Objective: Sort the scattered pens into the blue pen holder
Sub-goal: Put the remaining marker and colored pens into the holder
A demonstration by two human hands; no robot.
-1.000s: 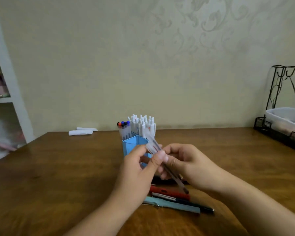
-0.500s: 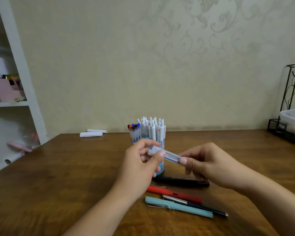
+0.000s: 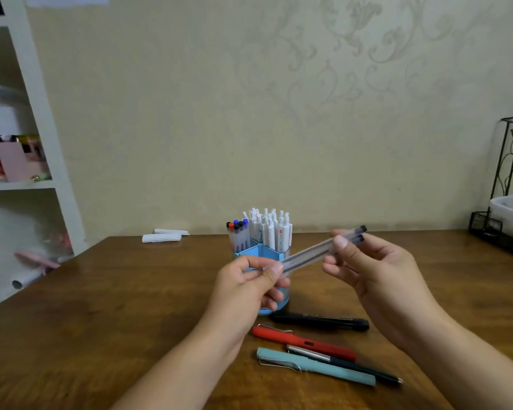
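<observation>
Two clear pens with dark caps point(image 3: 311, 255) are held side by side in the air, slanting up to the right. My left hand point(image 3: 249, 288) pinches their lower ends and my right hand point(image 3: 373, 273) pinches them near the caps. Right behind them stands the blue pen holder point(image 3: 259, 253), partly hidden by my left hand, with several white pens point(image 3: 268, 229) and a few clear pens with coloured caps point(image 3: 237, 235) in it. On the table in front lie a black pen point(image 3: 320, 321), a red pen point(image 3: 304, 343), a teal pen point(image 3: 316, 366) and a thin dark pen point(image 3: 365, 368).
The brown wooden table point(image 3: 116, 306) runs to the wall. Two white rolls point(image 3: 163, 235) lie at its back left. A black wire rack with a white tub point(image 3: 510, 214) stands at the right edge. White shelves point(image 3: 21, 161) stand to the left.
The pens in my hands have swung from pointing down-right to slanting up to the right. My right hand rose and moved right along them. The view shifted left.
</observation>
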